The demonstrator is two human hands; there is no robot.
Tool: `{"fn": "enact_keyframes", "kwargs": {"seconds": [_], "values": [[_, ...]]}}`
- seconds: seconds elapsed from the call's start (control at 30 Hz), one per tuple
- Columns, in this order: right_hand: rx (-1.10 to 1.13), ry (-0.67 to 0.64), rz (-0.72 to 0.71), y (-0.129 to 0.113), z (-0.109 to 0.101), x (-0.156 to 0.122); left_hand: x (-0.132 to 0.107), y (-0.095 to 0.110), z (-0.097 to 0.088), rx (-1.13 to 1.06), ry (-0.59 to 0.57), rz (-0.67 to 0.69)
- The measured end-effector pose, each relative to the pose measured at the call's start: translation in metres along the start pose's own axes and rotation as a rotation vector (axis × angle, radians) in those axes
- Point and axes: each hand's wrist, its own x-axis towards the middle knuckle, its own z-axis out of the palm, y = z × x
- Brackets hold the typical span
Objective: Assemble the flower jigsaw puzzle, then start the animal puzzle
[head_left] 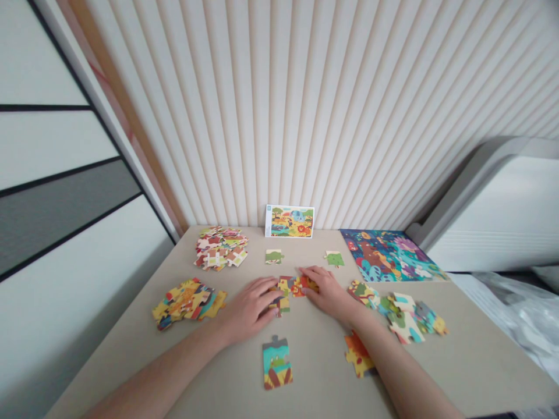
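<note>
A loose jigsaw piece (pixel 276 364) is lying nearest, below the joined jigsaw pieces (pixel 285 284); the open left hand (pixel 248 308) and open right hand (pixel 323 289) are resting on them, not gripping. A picture card (pixel 289 221) is standing beyond them.

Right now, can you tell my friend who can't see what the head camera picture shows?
A left hand and a right hand touch a small cluster of colorful jigsaw pieces on a beige table. Piles of loose pieces lie around them, and a picture card of cartoon animals stands at the table's back edge.
</note>
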Motion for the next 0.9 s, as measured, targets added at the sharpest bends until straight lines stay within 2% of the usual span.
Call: {"fn": "enact_keyframes", "kwargs": {"seconds": [0.13,0.23,0.4,0.57,0.67,0.8,0.9], "values": [[0.013,-0.019,0.008,-0.005,0.000,0.001,0.008,0.002,0.000,-0.207,0.054,-0.075],[0.065,0.014,0.021,-0.007,-0.002,0.001,0.017,0.010,0.004,-0.426,0.149,-0.151],[0.335,0.058,0.093,-0.007,0.001,-0.001,0.029,0.018,0.022,-0.724,0.256,-0.258],[0.495,0.131,0.174,-0.011,0.008,0.000,0.048,0.010,0.031,-0.891,0.339,-0.273],[0.549,0.170,0.222,-0.011,0.009,0.001,0.058,0.004,0.031,-1.005,0.391,-0.347],[0.627,0.155,0.215,-0.009,0.007,0.000,0.058,-0.001,0.028,-1.034,0.473,-0.384],[0.673,0.108,0.230,-0.010,0.007,-0.001,0.051,-0.002,0.026,-1.028,0.460,-0.362]]}}
